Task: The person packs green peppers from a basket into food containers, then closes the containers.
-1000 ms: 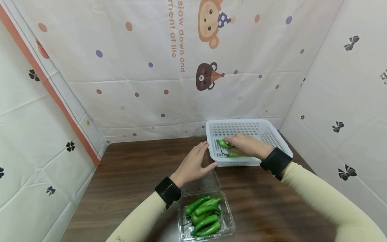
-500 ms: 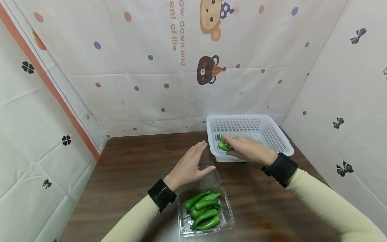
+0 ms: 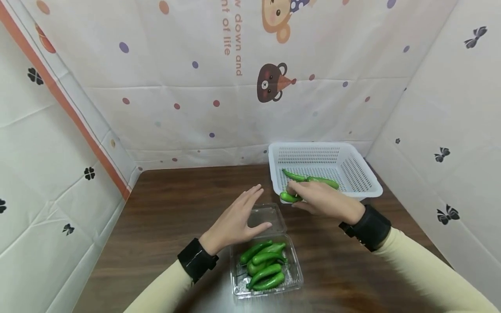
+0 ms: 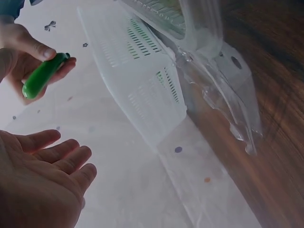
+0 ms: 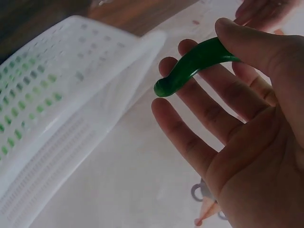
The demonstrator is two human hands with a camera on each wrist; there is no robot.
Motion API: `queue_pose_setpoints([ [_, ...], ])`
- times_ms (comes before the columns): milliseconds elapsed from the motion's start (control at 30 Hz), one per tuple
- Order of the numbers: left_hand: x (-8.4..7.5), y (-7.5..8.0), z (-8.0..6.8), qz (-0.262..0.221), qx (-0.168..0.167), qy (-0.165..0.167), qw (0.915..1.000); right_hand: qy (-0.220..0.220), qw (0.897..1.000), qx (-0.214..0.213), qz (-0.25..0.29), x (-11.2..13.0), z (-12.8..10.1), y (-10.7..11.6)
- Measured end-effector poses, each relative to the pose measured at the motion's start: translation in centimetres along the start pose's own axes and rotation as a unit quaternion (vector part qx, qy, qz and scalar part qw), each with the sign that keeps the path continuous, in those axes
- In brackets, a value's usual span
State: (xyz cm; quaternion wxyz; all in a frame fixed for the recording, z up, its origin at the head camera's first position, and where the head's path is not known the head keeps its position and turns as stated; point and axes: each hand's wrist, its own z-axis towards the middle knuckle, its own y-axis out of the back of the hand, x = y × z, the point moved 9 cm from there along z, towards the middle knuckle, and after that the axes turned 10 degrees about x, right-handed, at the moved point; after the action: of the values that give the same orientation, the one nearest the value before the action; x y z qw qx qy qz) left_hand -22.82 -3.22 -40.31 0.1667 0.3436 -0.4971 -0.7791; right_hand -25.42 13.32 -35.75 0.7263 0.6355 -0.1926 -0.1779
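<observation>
My right hand (image 3: 322, 200) pinches a curved green chili pepper (image 5: 197, 61) between thumb and fingers, just over the near rim of a white basket (image 3: 364, 174). In the left wrist view the same pepper (image 4: 45, 76) shows in the right hand's grip. Two more green peppers (image 3: 322, 181) lie inside the basket behind that hand. My left hand (image 3: 231, 221) holds nothing; its fingers stretch forward with the thumb apart, above the table beside a clear plastic box (image 3: 297, 271). Several green peppers (image 3: 266, 271) lie together in the box.
The box's transparent lid (image 3: 270, 217) lies folded back toward the basket. Both containers stand on a dark wooden table (image 3: 184, 191). A printed white cloth (image 3: 176, 126) rises behind the table, with more cloth on both sides.
My right hand has taken a pepper from the basket and brought it up toward the near rim. The left hand has drawn back a little toward the box, away from the basket.
</observation>
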Motion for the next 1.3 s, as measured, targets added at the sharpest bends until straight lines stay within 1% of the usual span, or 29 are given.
queue_pose_setpoints([
  [133, -0.3, 0.4, -1.2, 0.002, -0.008, -0.011, 0.9999, 0.029, 0.999, -0.014, 0.02, 1.7, 0.0, -0.3],
  [233, -0.7, 0.4, -1.9, 0.007, -0.006, -0.02, 0.9998, 0.047, 0.998, -0.03, 0.036, 2.6, -0.2, -0.5],
  [367, -0.7, 0.4, -2.8, 0.011, -0.001, -0.015, 0.9998, 0.054, 0.997, -0.044, 0.038, 3.5, -0.2, -0.9],
  [500, -0.6, 0.5, -3.8, 0.011, -0.001, -0.006, 0.9999, 0.06, 0.996, -0.043, 0.046, 4.2, -0.4, -1.7],
  [600, -0.6, 0.5, -4.4, 0.014, 0.004, -0.007, 0.9999, 0.058, 0.996, -0.039, 0.051, 4.5, -0.7, -2.3],
  [800, -0.8, -0.1, -5.5, 0.009, 0.014, -0.022, 0.9996, 0.06, 0.997, -0.049, 0.024, 6.0, -1.2, -3.5],
  [967, -1.2, -0.7, -6.3, 0.004, 0.023, -0.025, 0.9994, 0.073, 0.996, -0.043, 0.013, 7.5, -1.0, -4.2],
  [1167, -1.5, -1.1, -6.9, 0.001, 0.03, -0.029, 0.9991, 0.087, 0.995, -0.036, 0.019, 9.1, -0.7, -5.1],
  [1300, -1.4, -1.4, -7.4, -0.006, 0.043, -0.022, 0.9988, 0.097, 0.995, -0.027, 0.016, 10.2, -0.6, -5.8],
])
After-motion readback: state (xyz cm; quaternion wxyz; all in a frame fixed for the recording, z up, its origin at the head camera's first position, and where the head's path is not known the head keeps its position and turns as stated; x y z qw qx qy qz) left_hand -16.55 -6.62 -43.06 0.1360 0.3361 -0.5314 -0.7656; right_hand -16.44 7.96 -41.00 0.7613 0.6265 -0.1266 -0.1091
